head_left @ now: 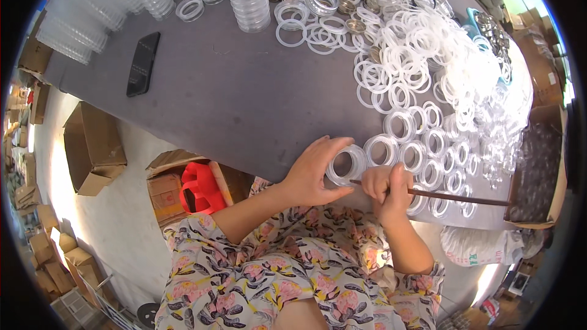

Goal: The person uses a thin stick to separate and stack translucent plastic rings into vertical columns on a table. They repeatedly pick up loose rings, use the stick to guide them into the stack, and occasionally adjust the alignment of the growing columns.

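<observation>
Two bare hands meet at the near edge of a grey table (238,104). The left hand (313,174) grips a clear round piece (359,154) from its left side, fingers curling over the far rim and thumb along the near one. The right hand (388,190), clenched around a thin brown rod (455,197), lies to the right of the piece and slightly nearer the wearer. The rod's long axis runs roughly left to right, dipping a little toward its right end; its short left tip reaches the piece's lower right rim, though actual contact cannot be told. The left hand is the nearer, touching the piece directly. The piece is transparent and ring-like, with several concentric edges, its round mouth facing upward; a similar neighbouring ring (394,149) sits just to its right.
</observation>
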A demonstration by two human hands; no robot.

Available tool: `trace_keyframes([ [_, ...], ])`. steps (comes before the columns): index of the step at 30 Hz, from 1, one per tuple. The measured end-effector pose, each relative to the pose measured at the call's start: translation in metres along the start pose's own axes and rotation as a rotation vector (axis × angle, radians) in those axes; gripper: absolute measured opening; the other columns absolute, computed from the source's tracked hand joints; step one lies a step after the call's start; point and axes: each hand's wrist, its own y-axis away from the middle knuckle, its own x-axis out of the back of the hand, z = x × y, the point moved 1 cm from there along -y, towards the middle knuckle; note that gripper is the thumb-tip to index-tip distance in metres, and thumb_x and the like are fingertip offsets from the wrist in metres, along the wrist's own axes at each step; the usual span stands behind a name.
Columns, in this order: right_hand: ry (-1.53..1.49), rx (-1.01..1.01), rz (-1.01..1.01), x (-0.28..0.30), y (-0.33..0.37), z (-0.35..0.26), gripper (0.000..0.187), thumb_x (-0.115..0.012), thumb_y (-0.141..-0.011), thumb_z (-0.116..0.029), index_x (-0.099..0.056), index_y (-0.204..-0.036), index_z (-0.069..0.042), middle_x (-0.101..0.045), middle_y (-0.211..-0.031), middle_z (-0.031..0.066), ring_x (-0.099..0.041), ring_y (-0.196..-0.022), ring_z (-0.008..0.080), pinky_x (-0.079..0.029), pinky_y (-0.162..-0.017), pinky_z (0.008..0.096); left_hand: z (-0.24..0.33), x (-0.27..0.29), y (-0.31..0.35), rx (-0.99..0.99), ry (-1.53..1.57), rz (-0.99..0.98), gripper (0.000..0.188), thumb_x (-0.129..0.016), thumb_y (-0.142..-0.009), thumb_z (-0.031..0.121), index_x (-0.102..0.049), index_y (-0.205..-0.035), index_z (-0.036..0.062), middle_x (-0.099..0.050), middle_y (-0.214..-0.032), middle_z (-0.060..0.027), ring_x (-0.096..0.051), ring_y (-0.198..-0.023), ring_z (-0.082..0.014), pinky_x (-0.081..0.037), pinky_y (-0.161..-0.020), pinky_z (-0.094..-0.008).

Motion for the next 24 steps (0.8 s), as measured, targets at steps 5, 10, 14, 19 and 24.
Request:
trace_keyframes([
  [5, -0.506, -0.010, 0.132, -0.019, -0.018, 0.025, 0.056, -0.025, -0.093, -0.031, -0.027, -0.043, -0.007, -0.030, -0.040, 0.0019, -0.028, -0.038, 0.0127, -0.022, -0.040, 0.0255, 0.000, -0.002, -0.001, -0.001, -0.009, -0.004, 0.074, -0.072, -0.059, 0.022, -0.034, -0.120, 0.0016, -0.045, -0.115, -0.0134, -0.044, -0.106, -0.0290, -0.028, -0.095, -0.0420],
  [10, -0.061, 0.139, 0.109, -0.006, -0.037, 0.017, 0.052, -0.028, -0.093, -0.032, -0.030, -0.047, -0.007, -0.031, -0.043, 0.0014, -0.027, -0.039, 0.0121, -0.022, -0.041, 0.0259, 0.000, -0.001, 0.000, 0.013, 0.011, -0.014, 0.074, -0.071, -0.060, 0.022, -0.033, -0.120, 0.0012, -0.044, -0.115, -0.0139, -0.044, -0.106, -0.0295, -0.026, -0.096, -0.0430],
  [14, -0.183, -0.096, 0.146, 0.006, -0.002, 0.013, 0.052, -0.029, -0.092, -0.032, -0.030, -0.046, -0.008, -0.032, -0.042, 0.0017, -0.028, -0.038, 0.0125, -0.023, -0.040, 0.0260, 0.000, 0.001, 0.001, -0.011, -0.021, 0.009, 0.073, -0.070, -0.061, 0.024, -0.034, -0.121, 0.0010, -0.044, -0.115, -0.0149, -0.042, -0.108, -0.0303, -0.025, -0.096, -0.0437],
  [19, -0.300, 0.110, 0.199, -0.014, -0.003, 0.013, 0.058, -0.022, -0.092, -0.036, -0.027, -0.040, -0.011, -0.028, -0.037, 0.0013, -0.025, -0.035, 0.0134, -0.021, -0.036, 0.0260, -0.004, 0.022, -0.006, 0.007, 0.073, 0.040, 0.075, -0.068, -0.066, 0.028, -0.029, -0.125, 0.0010, -0.039, -0.123, -0.0172, -0.035, -0.117, -0.0294, -0.022, -0.100, -0.0424],
  [24, -0.363, 0.228, 0.182, -0.007, 0.000, 0.000, 0.058, -0.018, -0.093, -0.036, -0.026, -0.040, -0.012, -0.027, -0.037, -0.0008, -0.021, -0.033, 0.0118, -0.018, -0.035, 0.0246, -0.052, 0.141, -0.053, 0.168, -0.323, 0.498, 0.050, -0.059, -0.075, 0.016, -0.041, -0.120, 0.0021, -0.042, -0.121, -0.0163, -0.037, -0.116, -0.0277, -0.028, -0.097, -0.0350],
])
